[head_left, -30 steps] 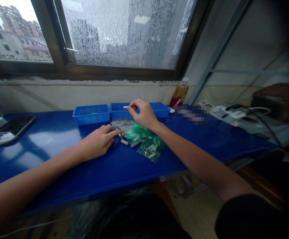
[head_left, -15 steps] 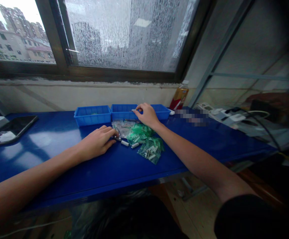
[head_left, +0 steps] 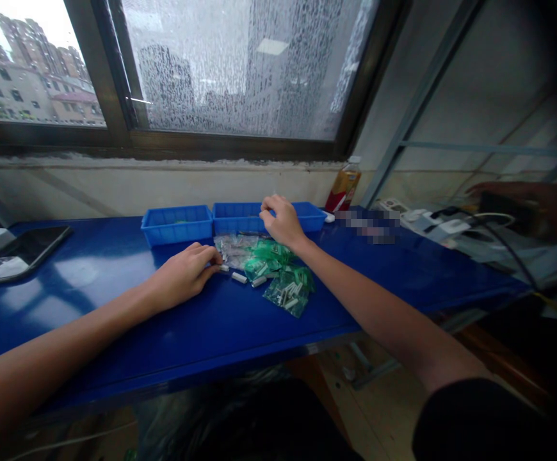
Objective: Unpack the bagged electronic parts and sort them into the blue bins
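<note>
Pinching a small silver cylinder between thumb and forefinger of the left hand, low over the blue table.

Showing its end just past the fingertips, beside two loose cylinders and near the green bags and the clear bag. Holding the right hand up at the longer blue tray, overlapping it in view, with thumb and forefinger curled close together; cannot tell whether gripping anything there.

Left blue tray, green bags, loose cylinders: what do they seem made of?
Left blue tray: probably moulded plastic, satin, ribbed walls. Green bags: likely thin glossy plastic film; contents show through. Loose cylinders: possibly metal, given their silvery sheen; too small to confirm.
</note>
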The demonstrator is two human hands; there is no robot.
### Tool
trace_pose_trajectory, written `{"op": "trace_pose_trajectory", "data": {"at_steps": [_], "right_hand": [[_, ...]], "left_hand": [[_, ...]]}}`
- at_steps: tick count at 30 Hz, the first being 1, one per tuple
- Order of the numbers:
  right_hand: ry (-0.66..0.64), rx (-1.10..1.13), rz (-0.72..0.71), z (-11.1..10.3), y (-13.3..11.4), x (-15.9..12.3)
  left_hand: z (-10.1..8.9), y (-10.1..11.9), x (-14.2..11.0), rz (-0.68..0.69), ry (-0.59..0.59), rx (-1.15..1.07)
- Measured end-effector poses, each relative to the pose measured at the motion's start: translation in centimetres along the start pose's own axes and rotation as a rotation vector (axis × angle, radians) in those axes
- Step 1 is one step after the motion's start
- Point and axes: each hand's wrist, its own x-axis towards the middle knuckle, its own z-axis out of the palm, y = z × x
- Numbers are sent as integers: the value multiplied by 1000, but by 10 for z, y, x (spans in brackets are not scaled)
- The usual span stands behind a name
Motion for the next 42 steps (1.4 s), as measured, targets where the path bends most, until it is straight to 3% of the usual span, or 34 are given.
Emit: {"op": "trace_pose_trajectory", "data": {"at_steps": [7, 11, 17, 22, 29, 42], "right_hand": [[-203, 148, -264, -5, -59, -19], [-317, 146, -394, -6, -75, -28], [-334, 156, -448, -2, -70, -27], [-324, 183, -389, 0, -71, -27], [-302, 253, -325, 3, -70, -28], [-265, 279, -364, -2, -74, -28]], "left_hand": [[-4, -3, 3, -138, 168, -7], [-8, -2, 4, -212, 218, -91], [-12, 3, 5, -245, 219, -201], [-13, 7, 3, -253, 222, -253], [-14, 11, 1, -186, 317, -157], [-16, 13, 1, -215, 306, -198]]}}
